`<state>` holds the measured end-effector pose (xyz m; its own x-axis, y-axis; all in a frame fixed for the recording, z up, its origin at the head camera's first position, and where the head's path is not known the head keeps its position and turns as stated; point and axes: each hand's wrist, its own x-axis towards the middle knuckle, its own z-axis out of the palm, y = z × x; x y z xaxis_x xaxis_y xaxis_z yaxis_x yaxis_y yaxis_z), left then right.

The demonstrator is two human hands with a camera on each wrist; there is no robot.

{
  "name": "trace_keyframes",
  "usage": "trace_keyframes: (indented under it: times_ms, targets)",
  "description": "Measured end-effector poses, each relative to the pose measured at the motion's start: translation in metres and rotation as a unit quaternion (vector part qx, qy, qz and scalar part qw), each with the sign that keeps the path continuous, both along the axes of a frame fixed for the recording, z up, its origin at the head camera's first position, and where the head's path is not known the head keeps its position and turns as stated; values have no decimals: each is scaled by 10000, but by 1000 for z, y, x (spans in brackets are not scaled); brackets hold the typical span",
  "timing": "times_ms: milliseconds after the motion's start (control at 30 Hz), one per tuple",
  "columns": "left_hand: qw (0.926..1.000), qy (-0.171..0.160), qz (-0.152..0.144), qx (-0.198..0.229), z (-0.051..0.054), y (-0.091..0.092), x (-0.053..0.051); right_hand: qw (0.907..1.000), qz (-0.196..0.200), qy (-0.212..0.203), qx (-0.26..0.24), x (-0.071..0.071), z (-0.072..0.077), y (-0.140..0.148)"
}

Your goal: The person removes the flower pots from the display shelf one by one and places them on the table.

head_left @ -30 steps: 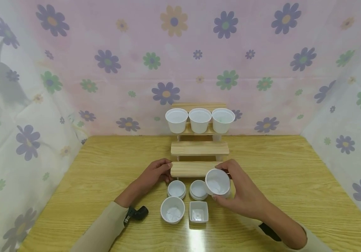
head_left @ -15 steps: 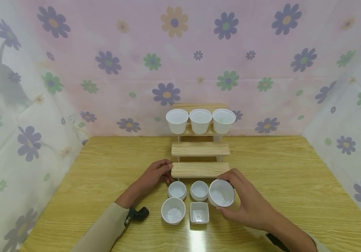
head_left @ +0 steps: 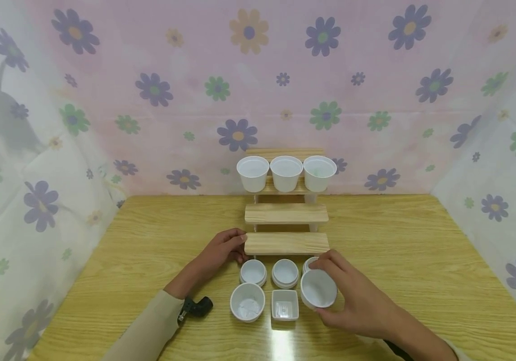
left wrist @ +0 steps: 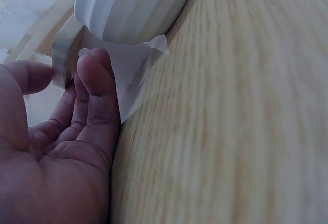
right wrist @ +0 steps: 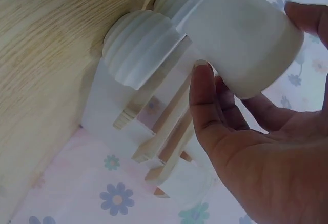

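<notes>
My right hand (head_left: pixel 359 298) pinches a plain white plastic pot (head_left: pixel 318 290), its mouth tilted toward me, just above the table's front right. The right wrist view shows thumb and fingers around that pot (right wrist: pixel 243 37). My left hand (head_left: pixel 217 253) holds the left end of the lowest step of a tiered wooden stand (head_left: pixel 285 243); in the left wrist view the plank's end (left wrist: pixel 65 55) lies between thumb and fingers. Before the stand sit small ribbed round pots: a left one (head_left: pixel 253 272), a middle one (head_left: pixel 285 273) and a right one (head_left: pixel 311 263), partly hidden by the held pot.
A round white pot (head_left: pixel 247 302) and a square white pot (head_left: pixel 285 304) stand nearer me on the wood-grain table (head_left: pixel 163 215). Three white tubs, including a middle one (head_left: pixel 286 173), line the stand's upper tier. A flowered cloth (head_left: pixel 186 75) hangs behind.
My right hand has moved the pot away from the lowest step, toward me and slightly right, uncovering part of the right ribbed pot. My left hand has stayed at the step's end.
</notes>
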<state>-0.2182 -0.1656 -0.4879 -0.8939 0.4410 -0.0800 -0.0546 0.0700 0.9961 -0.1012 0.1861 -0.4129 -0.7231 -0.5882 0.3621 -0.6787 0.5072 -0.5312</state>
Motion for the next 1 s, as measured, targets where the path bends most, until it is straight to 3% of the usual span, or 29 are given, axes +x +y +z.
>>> trace_keyframes:
  times_ms: [500, 1000]
  targets:
    - [9999, -98, 38, -54, 1, 1, 0, 9965, 84, -204, 802, 3, 1, 3]
    - [9999, -42, 68, -74, 0, 1, 0, 9920, -324, -417, 1144, 7, -4, 0]
